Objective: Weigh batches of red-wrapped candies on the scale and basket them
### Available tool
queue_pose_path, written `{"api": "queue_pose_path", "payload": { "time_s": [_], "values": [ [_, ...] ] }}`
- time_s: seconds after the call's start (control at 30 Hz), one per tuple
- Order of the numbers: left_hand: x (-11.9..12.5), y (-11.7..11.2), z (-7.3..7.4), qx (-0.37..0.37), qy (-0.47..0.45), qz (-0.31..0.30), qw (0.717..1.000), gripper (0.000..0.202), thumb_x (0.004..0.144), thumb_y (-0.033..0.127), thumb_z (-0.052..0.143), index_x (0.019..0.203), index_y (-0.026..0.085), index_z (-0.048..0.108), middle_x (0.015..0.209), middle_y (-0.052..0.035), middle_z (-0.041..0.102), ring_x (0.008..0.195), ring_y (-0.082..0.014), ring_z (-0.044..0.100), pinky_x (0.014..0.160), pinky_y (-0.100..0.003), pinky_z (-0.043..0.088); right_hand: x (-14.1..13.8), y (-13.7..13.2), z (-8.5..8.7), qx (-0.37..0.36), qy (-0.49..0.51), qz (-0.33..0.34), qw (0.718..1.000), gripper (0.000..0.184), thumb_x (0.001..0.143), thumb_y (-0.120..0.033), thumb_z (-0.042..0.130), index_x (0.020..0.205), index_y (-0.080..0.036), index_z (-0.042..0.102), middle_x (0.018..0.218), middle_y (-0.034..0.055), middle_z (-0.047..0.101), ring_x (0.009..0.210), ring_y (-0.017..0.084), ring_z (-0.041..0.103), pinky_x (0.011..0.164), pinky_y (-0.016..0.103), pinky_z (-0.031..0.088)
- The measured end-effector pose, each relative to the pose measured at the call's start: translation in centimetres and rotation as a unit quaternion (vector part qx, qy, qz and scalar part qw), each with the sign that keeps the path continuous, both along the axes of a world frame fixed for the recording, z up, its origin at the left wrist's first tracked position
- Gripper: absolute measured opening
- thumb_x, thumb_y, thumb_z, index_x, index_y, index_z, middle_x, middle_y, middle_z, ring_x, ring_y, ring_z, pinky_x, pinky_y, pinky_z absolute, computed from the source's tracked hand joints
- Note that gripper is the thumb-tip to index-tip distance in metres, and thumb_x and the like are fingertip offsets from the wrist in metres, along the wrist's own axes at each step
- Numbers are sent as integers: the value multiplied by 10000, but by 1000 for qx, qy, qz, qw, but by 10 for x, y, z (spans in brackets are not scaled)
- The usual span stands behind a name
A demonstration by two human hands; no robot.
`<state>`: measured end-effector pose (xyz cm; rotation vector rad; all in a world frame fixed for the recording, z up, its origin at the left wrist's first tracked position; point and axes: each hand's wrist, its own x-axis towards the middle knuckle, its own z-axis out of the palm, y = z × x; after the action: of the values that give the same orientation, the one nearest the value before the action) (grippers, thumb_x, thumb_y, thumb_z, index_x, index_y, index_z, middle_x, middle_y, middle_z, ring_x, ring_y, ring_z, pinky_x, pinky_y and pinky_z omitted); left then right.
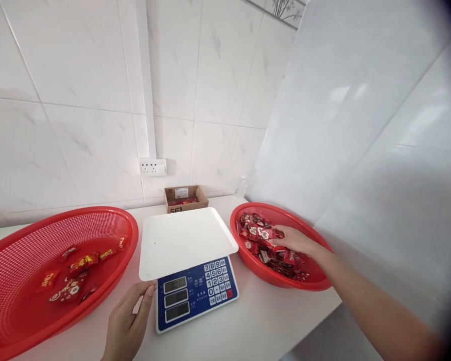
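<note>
Inside the right red basket (pixel 244 255), my right hand (pixel 293 239) has its fingers closed on a red wrapped snack packet (pixel 261 232) with white print. More small red and dark wrapped packets (pixel 265 255) lie under and around it. My left hand (pixel 130 316) is at the left edge of a blue-and-white digital scale (pixel 197 293), just below the tray's near left corner. Its thumb and forefinger are pressed together, with nothing visible between them. The scale's white tray (pixel 186 240) bears no packets. Its display digits are too faint to read.
At left stands a larger red basket (pixel 124 220) with several red and yellow packets. Behind the scale, a small cardboard box (pixel 203 198) holds red packets. A clear plastic container (pixel 241 186) stands by the wall, near a socket (pixel 153 167). The white table (pixel 255 321) ends at front right.
</note>
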<state>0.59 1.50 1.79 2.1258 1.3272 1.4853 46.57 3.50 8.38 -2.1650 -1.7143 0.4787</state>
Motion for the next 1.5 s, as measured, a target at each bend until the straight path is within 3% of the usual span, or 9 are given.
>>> {"api": "queue_pose_path", "payload": {
  "time_s": [0.13,0.37,0.57,0.7,0.8,0.9,1.03,1.2,1.5],
  "values": [
    [-2,0,-2,9,-1,0,1000,223,843,383,503,807,214,646,750,-17,705,667,-144,674,589,-172,525,6,0,9,41,12,-8,999,270,703,-452,586,836,-217,601,883,19,673,835,221,612,742,309,450],
    [-7,5,-14,7,12,-17,1000,190,853,354,503,868,229,646,811,-11,712,721,-139,688,629,-154,535,3,5,20,137,99,-109,980,335,700,-448,572,933,-209,598,967,46,672,893,239,610,777,336,458],
    [-6,3,-11,10,3,-8,1000,202,853,355,503,837,216,648,789,-26,708,704,-146,682,617,-168,538,-18,19,25,209,219,-165,939,322,710,-450,581,931,-218,563,953,65,674,877,247,635,715,325,504],
    [-3,0,-7,3,-14,-5,1000,201,852,347,510,825,208,653,778,-35,703,692,-145,673,592,-173,530,-63,36,34,204,290,-105,929,340,723,-477,575,958,-235,537,912,43,673,825,234,650,693,334,523],
    [-1,-1,-4,-1,-30,-9,1000,218,864,338,492,803,200,649,755,-41,694,685,-150,662,604,-197,528,-110,50,35,222,254,-28,941,337,712,-466,593,947,-228,559,953,35,662,903,231,627,789,348,498],
    [0,-1,-3,-3,-38,-15,999,213,874,311,478,812,193,643,756,-50,690,692,-154,653,614,-218,523,-158,63,27,226,183,64,955,314,726,-449,585,946,-226,572,1009,32,645,971,217,591,869,345,452],
    [0,-3,-3,1,-49,-14,999,190,885,266,466,823,190,629,753,-43,681,713,-148,645,651,-232,515,-200,75,9,171,180,151,957,302,775,-475,515,945,-229,560,953,31,639,870,190,605,785,315,479],
    [-1,-3,-3,-20,-54,-13,998,222,902,278,435,832,191,626,761,-59,678,725,-155,636,651,-253,515,-210,84,0,119,216,119,962,410,788,-535,467,1043,-219,527,913,40,631,688,168,612,607,293,493],
    [1,-4,-2,-21,-56,-35,998,219,896,279,446,853,192,642,785,-69,685,734,-160,643,657,-250,519,-192,82,4,89,44,146,984,399,810,-387,490,1175,-242,562,1161,60,626,1054,236,576,907,372,442]
  ]
}}
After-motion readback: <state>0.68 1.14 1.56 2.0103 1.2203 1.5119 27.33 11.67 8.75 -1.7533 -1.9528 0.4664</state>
